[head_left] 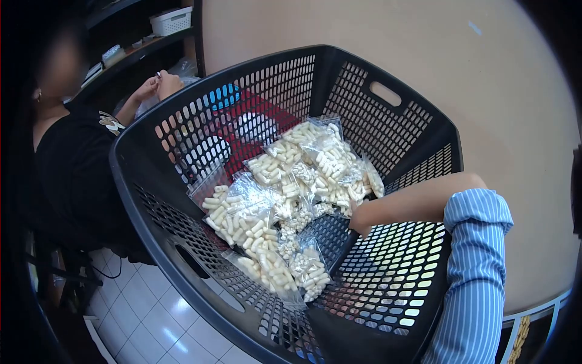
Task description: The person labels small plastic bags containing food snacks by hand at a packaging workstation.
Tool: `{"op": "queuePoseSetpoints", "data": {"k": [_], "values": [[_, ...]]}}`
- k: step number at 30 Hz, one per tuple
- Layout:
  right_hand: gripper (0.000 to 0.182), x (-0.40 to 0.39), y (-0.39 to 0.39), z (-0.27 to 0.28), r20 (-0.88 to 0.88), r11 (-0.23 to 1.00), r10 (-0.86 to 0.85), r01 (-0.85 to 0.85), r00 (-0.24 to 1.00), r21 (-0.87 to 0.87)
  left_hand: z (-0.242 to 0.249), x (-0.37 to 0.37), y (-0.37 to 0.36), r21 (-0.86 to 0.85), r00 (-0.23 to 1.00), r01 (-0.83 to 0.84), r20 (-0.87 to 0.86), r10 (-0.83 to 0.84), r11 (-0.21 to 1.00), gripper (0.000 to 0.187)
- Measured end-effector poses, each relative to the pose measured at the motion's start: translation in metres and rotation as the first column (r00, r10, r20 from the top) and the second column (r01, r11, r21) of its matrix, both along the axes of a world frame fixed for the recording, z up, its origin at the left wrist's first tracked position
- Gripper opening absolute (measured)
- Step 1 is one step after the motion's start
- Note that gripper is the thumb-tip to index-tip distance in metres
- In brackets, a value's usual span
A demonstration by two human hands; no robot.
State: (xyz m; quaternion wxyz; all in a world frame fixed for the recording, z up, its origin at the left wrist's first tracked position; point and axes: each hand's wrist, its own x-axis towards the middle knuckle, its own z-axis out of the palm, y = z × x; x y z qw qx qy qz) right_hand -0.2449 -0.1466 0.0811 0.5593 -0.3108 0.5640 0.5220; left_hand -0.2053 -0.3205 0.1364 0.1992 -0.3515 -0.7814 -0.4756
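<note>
A large black plastic basket [339, 327] with slotted walls fills the middle of the view. Inside lies a heap of clear plastic bags [315, 151] packed with pale, finger-shaped pieces. More of these bags [273, 270] rest toward the basket's near left side, some holding smaller white bits. My right hand [362, 218], below a rolled blue striped sleeve, reaches down into the basket at the right edge of the heap. It is beside the bags there, and its fingers are mostly hidden, so whether it grips one cannot be told. My left hand is not in view.
Another person in black [79, 176] sits at the left, hands [160, 86] together near clear plastic. Behind stands a dark shelf [130, 54] with a white bin [171, 22]. A plain wall [485, 91] rises at the right; white tiles [163, 315] cover the floor.
</note>
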Motion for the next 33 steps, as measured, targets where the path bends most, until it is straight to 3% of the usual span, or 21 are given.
{"op": "queuePoseSetpoints", "data": {"k": [2, 3, 4, 7, 9, 12, 15, 20, 21, 22, 24, 25, 27, 28, 30, 32, 33], "values": [[0.069, 0.007, 0.021, 0.001, -0.321, 0.958, -0.185, 0.098, 0.929, -0.270, -0.006, 0.004, 0.000, -0.001, 1.000, -0.003, 0.009, 0.003, 1.000, 0.018], [0.047, 0.014, 0.024, 0.013, -0.438, 0.891, -0.257, 0.036, 0.861, -0.452, -0.008, 0.005, 0.000, 0.001, 1.000, -0.007, 0.009, 0.007, 1.000, 0.018], [0.047, 0.012, 0.025, 0.009, -0.441, 0.893, -0.255, 0.034, 0.860, -0.449, -0.009, 0.008, 0.000, 0.001, 1.000, -0.012, 0.008, 0.012, 1.000, 0.018], [0.038, -0.001, 0.013, 0.006, -0.383, 0.948, -0.177, 0.053, 0.906, -0.312, -0.013, 0.014, -0.002, -0.005, 0.999, -0.032, 0.006, 0.032, 0.999, 0.018], [0.046, -0.009, 0.000, 0.029, -0.180, 0.968, -0.161, 0.120, 0.971, -0.219, -0.016, 0.020, -0.001, -0.005, 0.999, -0.043, 0.006, 0.043, 0.999, 0.018], [0.036, -0.016, 0.002, 0.023, -0.164, 0.992, -0.060, 0.041, 0.985, -0.119, -0.016, 0.028, 0.000, -0.012, 0.998, -0.056, -0.010, 0.056, 0.998, 0.019], [0.039, 0.000, -0.028, 0.076, -0.157, 0.989, -0.085, 0.065, 0.984, -0.130, -0.019, 0.034, -0.001, -0.022, 0.997, -0.074, -0.021, 0.073, 0.997, 0.019], [0.043, -0.009, -0.040, 0.089, -0.093, 0.990, -0.106, 0.096, 0.990, -0.106, -0.033, 0.047, 0.000, -0.037, 0.995, -0.099, -0.001, 0.099, 0.994, 0.019], [0.042, -0.017, -0.040, 0.092, 0.050, 0.976, -0.119, 0.126, 0.992, -0.175, -0.036, 0.051, -0.001, -0.042, 0.994, -0.105, 0.004, 0.105, 0.994, 0.019], [0.042, -0.021, -0.042, 0.101, 0.055, 0.976, -0.117, 0.125, 0.992, -0.175, -0.039, 0.054, -0.001, -0.047, 0.994, -0.111, 0.010, 0.111, 0.993, 0.019], [0.042, -0.021, -0.048, 0.127, 0.113, 0.883, -0.317, 0.337, 0.942, -0.328, -0.045, 0.062, -0.002, -0.062, 0.992, -0.122, 0.023, 0.124, 0.991, 0.019], [0.042, -0.021, -0.047, 0.135, 0.118, 0.882, -0.315, 0.337, 0.942, -0.330, -0.048, 0.065, -0.002, -0.070, 0.991, -0.128, 0.028, 0.130, 0.989, 0.019], [0.040, -0.019, -0.040, 0.152, 0.192, 0.686, -0.421, 0.449, 0.887, -0.572, -0.051, 0.073, -0.001, -0.087, 0.990, -0.132, 0.031, 0.135, 0.987, 0.019], [0.040, -0.013, -0.042, 0.172, 0.193, 0.681, -0.425, 0.453, 0.884, -0.575, -0.053, 0.077, 0.000, -0.094, 0.991, -0.131, 0.030, 0.134, 0.987, 0.020], [0.039, 0.005, -0.044, 0.219, 0.227, 0.338, -0.567, 0.474, 0.792, -0.813, -0.053, 0.087, 0.005, -0.106, 0.992, -0.120, 0.028, 0.124, 0.987, 0.020], [0.037, 0.013, -0.025, 0.245, 0.274, 0.059, -0.583, 0.376, 0.765, -0.925, -0.053, 0.097, 0.011, -0.122, 0.994, -0.103, 0.020, 0.107, 0.987, 0.020], [0.036, 0.020, -0.011, 0.253, 0.326, -0.167, -0.546, 0.282, 0.771, -0.945, -0.053, 0.102, 0.014, -0.134, 0.995, -0.091, 0.014, 0.094, 0.987, 0.020]]}}
